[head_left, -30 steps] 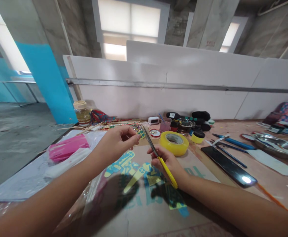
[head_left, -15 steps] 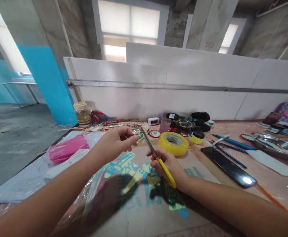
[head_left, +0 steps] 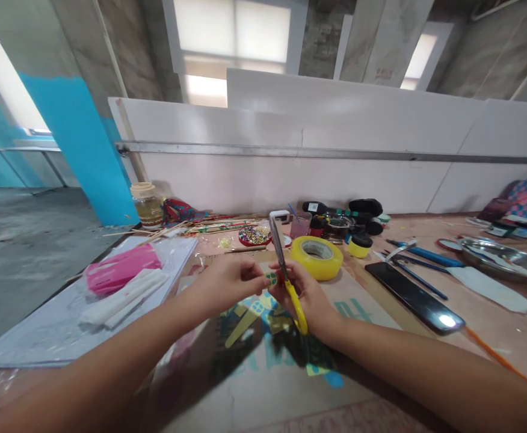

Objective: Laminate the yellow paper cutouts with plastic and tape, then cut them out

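– What does the left hand (head_left: 230, 284) hold?
– Its thumb and fingers pinch a small patterned cutout (head_left: 271, 278) at that hand's three o'clock, just beside yellow-handled scissors (head_left: 292, 296).
– And the right hand (head_left: 309, 296)?
– Fingers curled around the scissors, blades pointing near twelve o'clock; whether those fingers touch the cutout, I cannot tell. A tape roll (head_left: 331, 266) sits at its one o'clock.

Shows no word or number clear enough to read. Bears large teal lettering (head_left: 354, 309), partly covered, on a brown sheet (head_left: 200, 391); small red marks (head_left: 384, 73) on a concrete pillar (head_left: 381, 36); illegible print on a pink packet (head_left: 126, 269).
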Tool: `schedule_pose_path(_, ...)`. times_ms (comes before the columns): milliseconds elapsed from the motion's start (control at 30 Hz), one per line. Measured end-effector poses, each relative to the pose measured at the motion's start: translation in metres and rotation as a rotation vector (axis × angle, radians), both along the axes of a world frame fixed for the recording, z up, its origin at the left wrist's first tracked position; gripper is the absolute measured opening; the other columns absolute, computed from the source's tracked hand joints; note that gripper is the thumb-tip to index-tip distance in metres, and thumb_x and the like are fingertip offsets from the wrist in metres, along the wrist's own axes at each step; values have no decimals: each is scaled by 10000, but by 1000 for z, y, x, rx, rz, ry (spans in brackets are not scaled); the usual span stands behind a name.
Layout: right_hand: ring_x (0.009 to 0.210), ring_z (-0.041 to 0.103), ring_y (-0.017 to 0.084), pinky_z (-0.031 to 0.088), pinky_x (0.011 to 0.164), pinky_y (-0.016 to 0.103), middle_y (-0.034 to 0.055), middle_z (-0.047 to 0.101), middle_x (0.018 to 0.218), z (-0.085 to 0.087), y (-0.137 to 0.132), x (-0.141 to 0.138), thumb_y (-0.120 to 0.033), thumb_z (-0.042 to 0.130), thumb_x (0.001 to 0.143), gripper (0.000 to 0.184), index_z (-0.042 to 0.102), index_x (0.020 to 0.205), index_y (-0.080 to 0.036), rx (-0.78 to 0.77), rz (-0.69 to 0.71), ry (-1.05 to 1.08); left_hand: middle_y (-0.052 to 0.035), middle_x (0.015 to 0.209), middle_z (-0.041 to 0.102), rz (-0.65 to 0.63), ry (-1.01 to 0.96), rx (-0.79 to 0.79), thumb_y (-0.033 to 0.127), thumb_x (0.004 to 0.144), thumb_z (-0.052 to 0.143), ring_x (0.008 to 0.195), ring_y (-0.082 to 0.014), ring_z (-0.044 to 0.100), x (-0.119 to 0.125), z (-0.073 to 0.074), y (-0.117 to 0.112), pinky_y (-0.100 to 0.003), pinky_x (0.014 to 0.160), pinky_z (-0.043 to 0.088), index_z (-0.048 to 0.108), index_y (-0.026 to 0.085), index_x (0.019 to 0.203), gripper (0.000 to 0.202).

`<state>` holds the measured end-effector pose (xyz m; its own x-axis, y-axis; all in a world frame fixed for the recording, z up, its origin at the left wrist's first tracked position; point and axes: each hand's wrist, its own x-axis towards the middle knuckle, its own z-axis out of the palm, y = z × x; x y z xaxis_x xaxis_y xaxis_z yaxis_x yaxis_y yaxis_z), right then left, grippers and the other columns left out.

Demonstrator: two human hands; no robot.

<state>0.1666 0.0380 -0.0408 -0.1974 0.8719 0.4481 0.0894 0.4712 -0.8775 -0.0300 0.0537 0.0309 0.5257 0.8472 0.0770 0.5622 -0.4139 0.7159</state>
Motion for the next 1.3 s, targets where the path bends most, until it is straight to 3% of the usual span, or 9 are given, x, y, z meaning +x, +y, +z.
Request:
schedule_pose_path(200,874,676,206,558,753,340,48,699,1006,-5,-2,1,-255,632,899,270,594,1166,-252,100,-2,-67,-61,983,769,-37,26,84,434,892,603,929,-244,700,3,-2,-4,-369,840,515,731,198,978,282)
schedule_pose_path(333,837,638,199,536,718,318,42,680,973,-8,3,4,-201,627,860,291,607,1148,-235,187,-81,-155,-120,1356,653,-40,-10,275,532,801,737,1279,-325,582,-17,23,-6,-472,1072,457,602,213,1296,605)
schedule_pose_path(433,703,555,164,469,597,269,19,636,873,-11,7,5,-158,615,839,316,619,1147,-230,219,-139,-230,-95,1512,525,-48,18,402,583,779,769,1378,-333,500,-35,46,-15,-472,1106,451,471,278,1442,789)
schedule_pose_path(567,705,527,149,446,621,268,20,644,934,-11,7,5,-98,631,826,414,616,1213,-244,293,-82,-303,-53,1500,519,-94,106,677,471,880,713,1404,-292,469,-44,60,-30,-465,1148,415,498,332,1414,592)
schedule_pose_path(700,728,527,147,438,643,269,22,651,998,-7,4,6,-73,660,826,478,598,1264,-256,325,-33,-343,-73,1377,603,-55,146,851,340,936,629,1364,-275,495,-40,60,-35,-499,1133,408,668,278,1148,225)
schedule_pose_path(867,751,542,149,439,658,266,17,652,1002,-6,4,6,-18,631,811,530,589,1281,-259,335,-38,-380,-77,1242,669,29,123,815,335,930,614,1201,-272,610,-34,58,-33,-500,1047,469,724,248,887,146)
schedule_pose_path(1067,742,544,147,444,644,260,30,653,1002,-8,8,8,1,590,794,547,582,1284,-241,353,-35,-423,-44,992,747,199,-92,594,452,874,664,980,-256,679,-29,55,-27,-430,963,512,721,233,814,234)
schedule_pose_path(1200,739,555,150,450,625,257,33,652,981,-6,1,7,-50,596,812,466,595,1237,-241,418,17,-362,-54,929,761,374,-354,458,569,871,661,889,-239,695,-49,52,2,-375,860,530,706,208,905,365)
schedule_pose_path(1300,753,576,148,481,660,265,19,646,962,-2,-8,2,-134,592,877,363,576,1214,-267,314,-17,-157,-85,1010,771,441,-275,397,659,884,582,952,-254,692,-69,41,34,-381,903,514,717,181,978,505)
